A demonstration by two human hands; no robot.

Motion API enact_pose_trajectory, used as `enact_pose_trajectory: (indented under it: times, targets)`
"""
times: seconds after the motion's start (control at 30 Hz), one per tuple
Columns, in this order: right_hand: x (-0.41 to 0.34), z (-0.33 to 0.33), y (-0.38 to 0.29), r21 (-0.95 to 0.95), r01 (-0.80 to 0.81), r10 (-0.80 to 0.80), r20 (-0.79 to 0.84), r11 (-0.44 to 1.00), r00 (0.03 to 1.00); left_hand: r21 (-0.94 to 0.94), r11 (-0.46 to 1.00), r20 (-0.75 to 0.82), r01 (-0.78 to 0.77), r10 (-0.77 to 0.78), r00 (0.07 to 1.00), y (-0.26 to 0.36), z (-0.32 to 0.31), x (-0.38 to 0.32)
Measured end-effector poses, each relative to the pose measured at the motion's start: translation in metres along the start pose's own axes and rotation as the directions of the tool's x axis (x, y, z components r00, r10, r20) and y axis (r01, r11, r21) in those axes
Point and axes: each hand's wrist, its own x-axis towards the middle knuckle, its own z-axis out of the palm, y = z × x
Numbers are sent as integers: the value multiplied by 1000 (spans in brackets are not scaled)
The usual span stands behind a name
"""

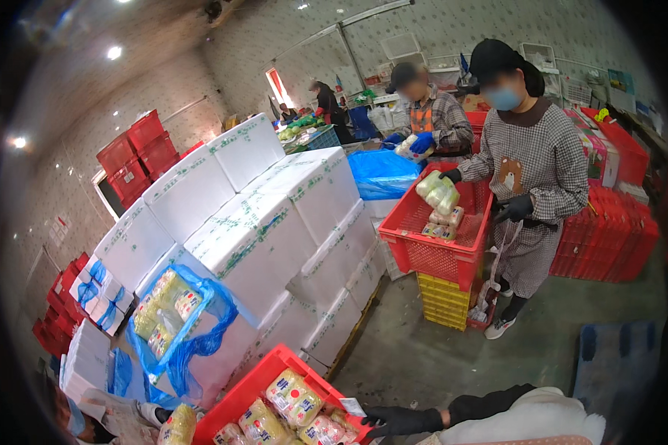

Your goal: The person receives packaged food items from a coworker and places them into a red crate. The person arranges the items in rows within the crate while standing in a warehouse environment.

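Gloved in black, my right hand (405, 420) is at the right rim of a red plastic crate (305, 364), its fingers over the edge beside a small white tag. Film-wrapped packs of pale vegetables (294, 396) lie in the crate. My left hand is out of view. At the lower left, a co-worker's black-gloved hand (163, 414) is beside another wrapped pack (178, 425). Beyond the crate, an open foam box lined with a blue plastic bag (214, 334) holds several wrapped packs (187, 303).
White foam boxes (250, 233) stand stacked ahead. At the right, a masked co-worker (526, 150) holds a pack over a red crate (431, 253) on yellow crates (442, 300). Another co-worker (431, 119) in blue gloves handles a pack. Folded red crates (601, 239) stand behind them.
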Motion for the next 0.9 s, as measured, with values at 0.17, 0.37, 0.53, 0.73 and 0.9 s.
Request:
enact_pose_trajectory:
  times: [0.17,0.37,0.53,0.73,0.9]
  targets:
    - [4,80,4,23,146,-147,40,989,988,462,863,80,-204,188,979,-4,-38,-22]
    - [0,133,5,137,3,-20,127,991,992,565,777,82,-276,281,956,-32,-99,-26]
    - [-27,166,-35,166,-89,65,142,982,988,601,736,43,-310,357,933,-36,-130,-51]
    - [-30,197,-67,-46,-1,3,52,999,999,387,819,86,-423,425,901,-40,-166,-78]
    - [-22,241,-49,-268,182,-158,110,946,981,249,931,-24,-268,283,959,-54,-208,-101]
